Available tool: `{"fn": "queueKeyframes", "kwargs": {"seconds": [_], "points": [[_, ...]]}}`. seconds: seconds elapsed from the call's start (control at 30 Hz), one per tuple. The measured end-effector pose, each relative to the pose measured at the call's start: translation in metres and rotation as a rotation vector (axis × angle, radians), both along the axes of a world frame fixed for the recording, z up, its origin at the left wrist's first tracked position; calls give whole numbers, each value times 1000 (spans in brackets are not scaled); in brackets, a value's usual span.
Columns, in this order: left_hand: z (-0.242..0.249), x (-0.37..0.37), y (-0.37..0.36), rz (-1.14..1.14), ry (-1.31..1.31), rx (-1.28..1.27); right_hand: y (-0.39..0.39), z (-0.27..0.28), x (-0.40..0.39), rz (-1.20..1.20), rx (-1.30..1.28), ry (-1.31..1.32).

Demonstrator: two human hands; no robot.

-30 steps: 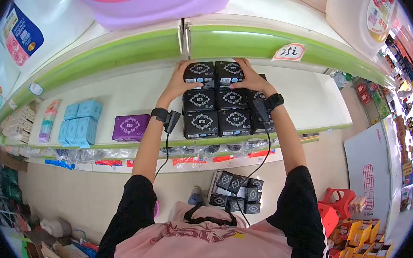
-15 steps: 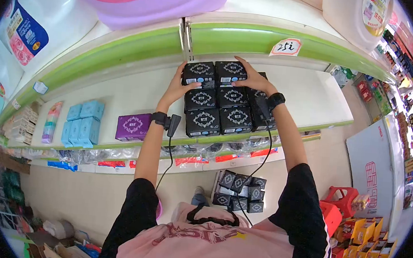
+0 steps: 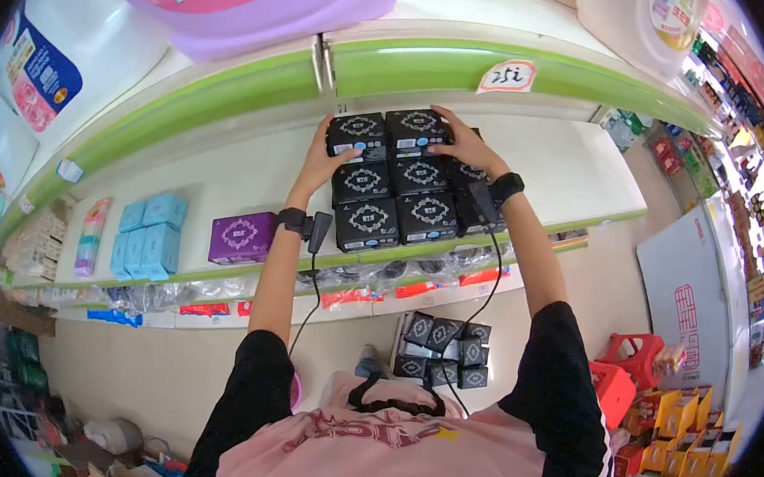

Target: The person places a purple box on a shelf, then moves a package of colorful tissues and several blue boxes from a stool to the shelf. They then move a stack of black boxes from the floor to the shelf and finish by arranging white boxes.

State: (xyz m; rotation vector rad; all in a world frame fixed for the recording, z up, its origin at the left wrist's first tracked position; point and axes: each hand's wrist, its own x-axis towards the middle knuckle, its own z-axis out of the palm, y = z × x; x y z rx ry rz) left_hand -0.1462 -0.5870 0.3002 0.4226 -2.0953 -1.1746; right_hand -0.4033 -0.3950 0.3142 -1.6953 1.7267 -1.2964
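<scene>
On the white shelf, several black packs with silver ornamental frames stand in rows. My left hand grips the outer left side of a black pack at the back, its thumb on the front face. My right hand grips the right side of the neighbouring black pack, thumb in front as well. These two packs sit side by side, pressed between my hands. In front of them are more black packs, and the right-hand column is partly hidden under my right wrist.
Left along the shelf are a purple pack, light-blue packs and a striped pastel stack. The green-edged upper shelf overhangs, holding large detergent jugs. More black packs lie below near the floor. A red stool stands right.
The whole view has shifted slightly. Both hands keep the same grip on the two back packs, which hold nearly the same place among the others.
</scene>
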Motion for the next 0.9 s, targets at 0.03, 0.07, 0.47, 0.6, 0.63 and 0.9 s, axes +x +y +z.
{"fn": "queueKeyframes", "kwargs": {"seconds": [0.03, 0.07, 0.47, 0.6, 0.63, 0.9], "points": [[0, 0, 1, -3, 13, -11, 0, -1, 1, -14, -11, 58], [0, 0, 2, 6, 19, -20, 0, -1, 1, 19, -16, 22], [-1, 1, 9, 42, -25, -86, 75, 24, 47, -166, -104, 24], [-10, 11, -6, 228, -70, -195, 179, 27, 91, -186, -140, -127], [-3, 21, 0, 250, -67, -216, 209, 17, 98, -186, -113, -141], [-1, 116, 192, 485, 241, -166, 433, -209, 169, -1001, 136, -501]]}}
